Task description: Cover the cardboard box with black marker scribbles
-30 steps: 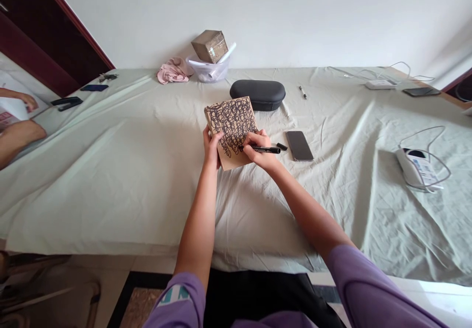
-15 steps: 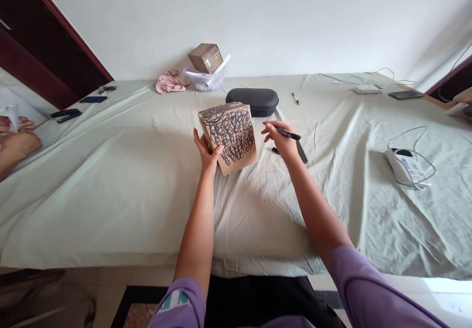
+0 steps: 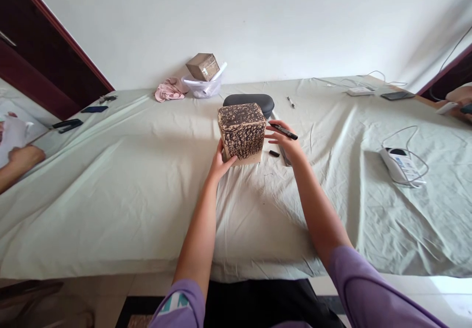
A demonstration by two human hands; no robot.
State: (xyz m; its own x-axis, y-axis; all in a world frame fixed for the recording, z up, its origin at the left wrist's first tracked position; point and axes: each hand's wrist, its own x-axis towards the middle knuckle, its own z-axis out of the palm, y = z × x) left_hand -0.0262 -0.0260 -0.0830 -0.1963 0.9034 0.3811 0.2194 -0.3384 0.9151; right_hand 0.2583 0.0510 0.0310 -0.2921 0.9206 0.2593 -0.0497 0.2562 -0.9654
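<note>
A small cardboard box covered with black scribbles stands upright on the pale green sheet. My left hand grips its lower left corner. My right hand hovers just right of the box, fingers spread, with a black marker pinched between them. The marker's cap lies on the sheet below that hand. A dark phone is mostly hidden under my right hand.
A black oval case lies behind the box. Further back are a plastic tub holding a brown box, a pink cloth and a pen. A white device with cables sits right. Another person's arm is at the left edge.
My right hand lifted the marker off the box's face and moved right. My left hand turned the box and set it upright on the sheet.
</note>
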